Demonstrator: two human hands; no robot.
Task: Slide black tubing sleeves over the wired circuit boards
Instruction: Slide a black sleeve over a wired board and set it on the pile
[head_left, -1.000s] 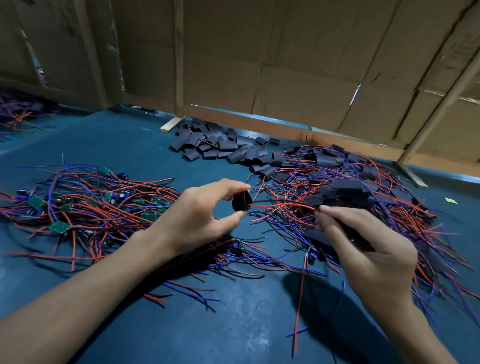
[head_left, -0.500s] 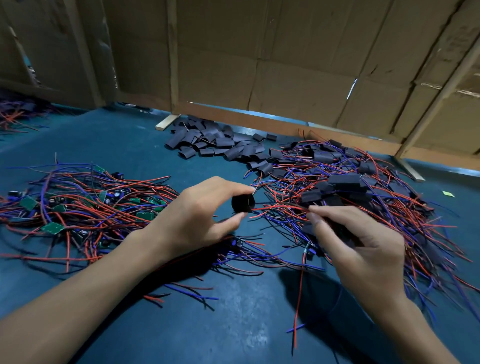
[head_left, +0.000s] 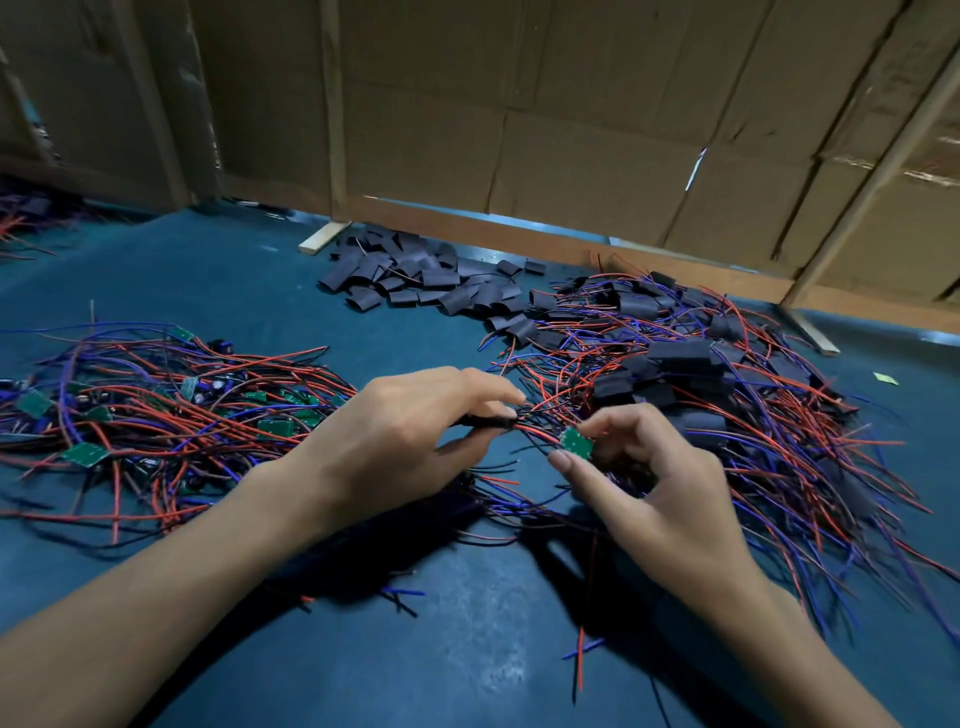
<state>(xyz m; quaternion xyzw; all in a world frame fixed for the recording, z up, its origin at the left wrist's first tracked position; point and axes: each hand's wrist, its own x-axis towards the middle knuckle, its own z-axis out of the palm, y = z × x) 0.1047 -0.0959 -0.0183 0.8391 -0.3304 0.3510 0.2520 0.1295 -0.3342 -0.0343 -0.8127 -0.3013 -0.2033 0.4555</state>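
My left hand (head_left: 410, 431) pinches a black tubing sleeve (head_left: 488, 421) between thumb and fingers, with red and blue wires running into its right end. My right hand (head_left: 644, 488) holds a small green circuit board (head_left: 575, 443) by thumb and forefinger, just right of the sleeve; the board's wires lead toward the sleeve. A pile of bare wired boards (head_left: 156, 415) lies at the left. Loose black sleeves (head_left: 415, 280) are heaped at the back centre. Sleeved boards with wires (head_left: 685, 374) are piled at the right.
The work surface is a dark teal mat (head_left: 415, 649). A cardboard wall (head_left: 519, 130) with wooden battens closes the back. More wires (head_left: 21, 218) lie at the far left. A small green scrap (head_left: 884, 378) sits at the right.
My hands have come closer together. The sleeve, earlier held end-on toward me, now lies sideways with wires entering it. The right hand now shows a green board.
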